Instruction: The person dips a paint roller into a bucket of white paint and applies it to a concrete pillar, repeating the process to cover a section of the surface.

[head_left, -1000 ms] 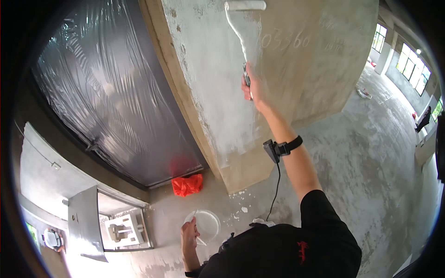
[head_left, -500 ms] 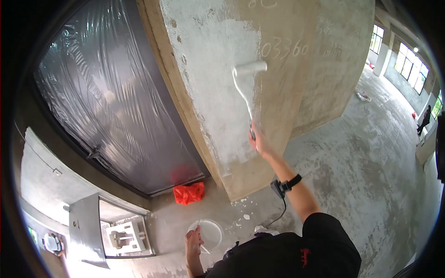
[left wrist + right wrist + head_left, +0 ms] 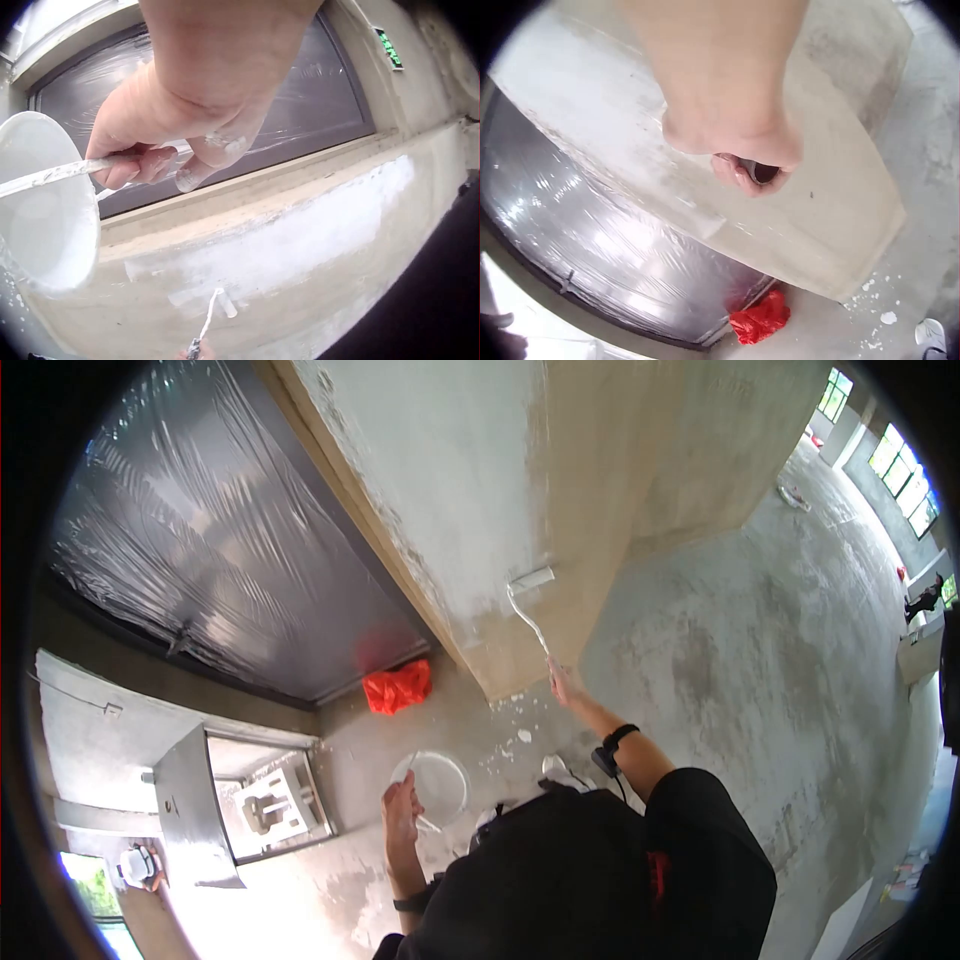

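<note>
My right hand (image 3: 565,685) grips the handle of a paint roller, whose white roller head (image 3: 532,579) lies against the lower part of the wall (image 3: 450,480) at the edge of the pale coat. Fingers curl round the dark handle end (image 3: 763,172) in the right wrist view. With my left hand (image 3: 400,810) I hold the white-coated handle of a round white bucket (image 3: 466,785). The left wrist view shows the bucket (image 3: 52,217) hanging beside my curled fingers (image 3: 124,169), with white smears on the skin.
A red plastic bag (image 3: 397,687) lies on the floor by the plastic-covered door (image 3: 250,550). White spots (image 3: 524,736) dot the floor near a shoe (image 3: 555,766). At the left stands an open metal panel (image 3: 190,810); another person (image 3: 140,867) is beyond it.
The roller and my right hand have come down the wall from near its upper part to its lower part. My left hand still holds the bucket. The head view has shifted.
</note>
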`<state>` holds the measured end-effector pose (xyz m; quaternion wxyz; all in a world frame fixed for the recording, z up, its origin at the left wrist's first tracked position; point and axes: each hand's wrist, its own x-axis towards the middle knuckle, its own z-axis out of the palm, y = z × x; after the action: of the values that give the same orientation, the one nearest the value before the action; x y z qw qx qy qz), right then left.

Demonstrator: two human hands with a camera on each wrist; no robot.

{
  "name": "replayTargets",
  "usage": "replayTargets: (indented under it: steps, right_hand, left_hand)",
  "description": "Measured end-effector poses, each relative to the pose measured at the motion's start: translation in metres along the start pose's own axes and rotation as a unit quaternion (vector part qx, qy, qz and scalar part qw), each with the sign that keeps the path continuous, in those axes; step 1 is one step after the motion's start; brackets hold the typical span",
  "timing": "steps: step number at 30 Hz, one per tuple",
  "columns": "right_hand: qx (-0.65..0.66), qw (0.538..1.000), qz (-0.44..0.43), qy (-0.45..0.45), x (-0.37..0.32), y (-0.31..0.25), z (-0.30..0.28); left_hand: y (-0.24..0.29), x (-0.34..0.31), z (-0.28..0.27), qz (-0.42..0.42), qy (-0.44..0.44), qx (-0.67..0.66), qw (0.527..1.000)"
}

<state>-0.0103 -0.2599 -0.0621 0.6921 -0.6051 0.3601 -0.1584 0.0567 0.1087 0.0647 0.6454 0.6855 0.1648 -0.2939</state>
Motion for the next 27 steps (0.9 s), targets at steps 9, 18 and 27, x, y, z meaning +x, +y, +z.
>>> replayTargets:
  steps: [9,18,27]
  right_hand:
    - [-0.167,0.978,0.128,0.012,0.013,0.047,-0.022]
    - [-0.149,0.987,-0.061,0.020,0.018,-0.022,-0.004]
    - [-0.023,0.990,-0.130,-0.047,0.007,-0.149,0.027]
  left_hand:
    - [0.007,-0.006,0.012,-0.005,-0.020,0.002,1.000]
    - [0.006,-0.002,0.018,-0.018,-0.013,0.021,1.000]
    - [0.012,-0.005,0.026,0.004,-0.046,0.043,0.998]
